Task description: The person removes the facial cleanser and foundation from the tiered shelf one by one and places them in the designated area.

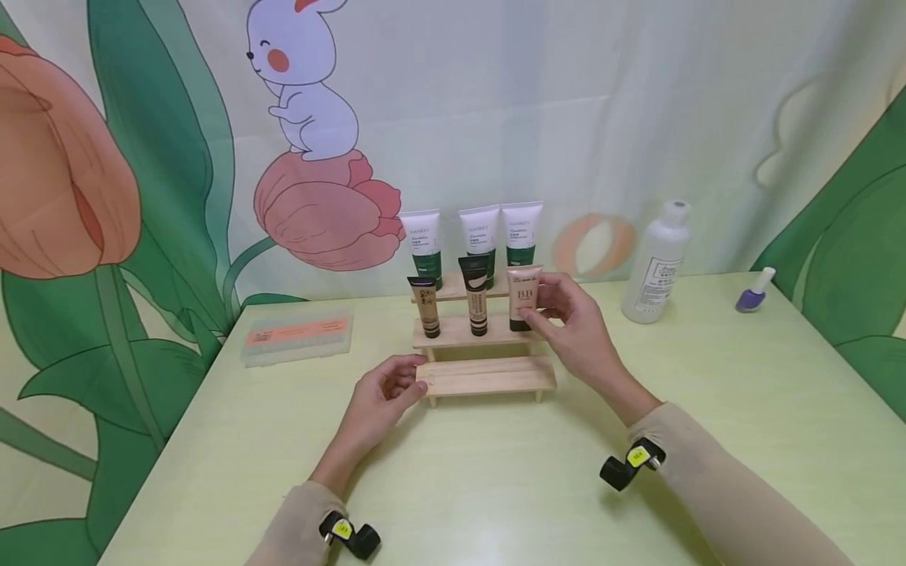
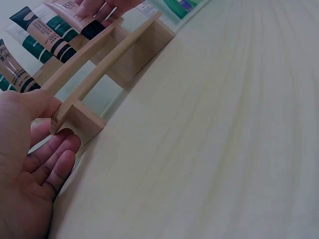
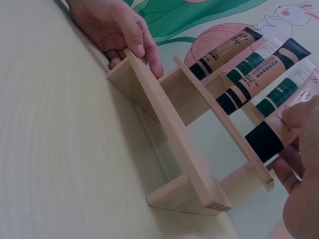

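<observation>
Reference: rack [image 1: 488, 376], three tiers, long axis running left to right. BB tube [image 1: 522, 288] at the right end of the rack's middle tier, long axis near vertical, cap end down, so roughly square to the tier. Right hand [image 1: 572, 316] is the nearer: at the rack's right side, pinching the tube between thumb and fingers. Left hand [image 1: 382, 395] grips the left end of the rack's lowest tier; from it the tube lies farther back and to the right. Whether the cap bears on the tier or sits just above it: cannot tell. Appearance: pale pink-beige body, flat top edge, dark "BB" lettering, black cap. Same tier, upright: centre tube [image 1: 477, 299], left tube [image 1: 428, 308]. White tubes [image 1: 522, 226] on the top tier; bottle [image 1: 657, 271] well apart, right of the rack
</observation>
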A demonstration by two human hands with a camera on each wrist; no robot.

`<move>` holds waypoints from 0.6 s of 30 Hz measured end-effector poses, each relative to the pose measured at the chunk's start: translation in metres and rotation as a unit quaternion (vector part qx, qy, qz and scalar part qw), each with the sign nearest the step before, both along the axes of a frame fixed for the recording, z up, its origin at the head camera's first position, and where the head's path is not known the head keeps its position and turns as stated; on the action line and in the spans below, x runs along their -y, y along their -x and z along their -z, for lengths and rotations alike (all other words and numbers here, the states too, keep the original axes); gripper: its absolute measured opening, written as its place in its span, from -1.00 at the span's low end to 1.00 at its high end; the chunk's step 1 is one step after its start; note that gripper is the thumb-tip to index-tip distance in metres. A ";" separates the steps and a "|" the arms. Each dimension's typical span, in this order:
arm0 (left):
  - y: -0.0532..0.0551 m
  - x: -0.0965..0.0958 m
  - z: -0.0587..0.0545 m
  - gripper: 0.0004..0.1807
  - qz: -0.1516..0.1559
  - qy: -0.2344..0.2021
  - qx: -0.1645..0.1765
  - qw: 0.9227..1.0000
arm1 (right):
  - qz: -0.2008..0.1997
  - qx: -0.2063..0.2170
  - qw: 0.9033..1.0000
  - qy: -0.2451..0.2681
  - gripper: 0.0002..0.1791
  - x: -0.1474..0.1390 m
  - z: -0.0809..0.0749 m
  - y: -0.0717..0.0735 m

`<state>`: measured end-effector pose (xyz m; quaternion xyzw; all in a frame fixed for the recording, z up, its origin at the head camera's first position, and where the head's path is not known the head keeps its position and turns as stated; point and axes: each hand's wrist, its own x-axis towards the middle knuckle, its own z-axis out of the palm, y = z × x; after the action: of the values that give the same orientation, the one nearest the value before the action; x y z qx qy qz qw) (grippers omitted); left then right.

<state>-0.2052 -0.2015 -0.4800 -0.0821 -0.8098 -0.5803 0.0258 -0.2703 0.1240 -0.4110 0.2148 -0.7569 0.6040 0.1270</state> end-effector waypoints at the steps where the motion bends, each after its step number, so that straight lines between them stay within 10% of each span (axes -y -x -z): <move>1: 0.000 0.000 0.000 -0.62 -0.001 0.001 0.001 1.000 | 0.001 -0.001 1.000 0.002 -0.52 0.000 -0.001 0.000; 18: 0.000 0.000 0.000 -0.62 -0.004 0.005 0.005 1.000 | 0.065 -0.026 0.998 -0.006 -0.51 -0.051 -0.028 -0.012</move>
<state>-0.2049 -0.2016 -0.4802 -0.0764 -0.8130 -0.5767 0.0233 -0.2578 0.1747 -0.3826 0.1818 -0.7690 0.5845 0.1842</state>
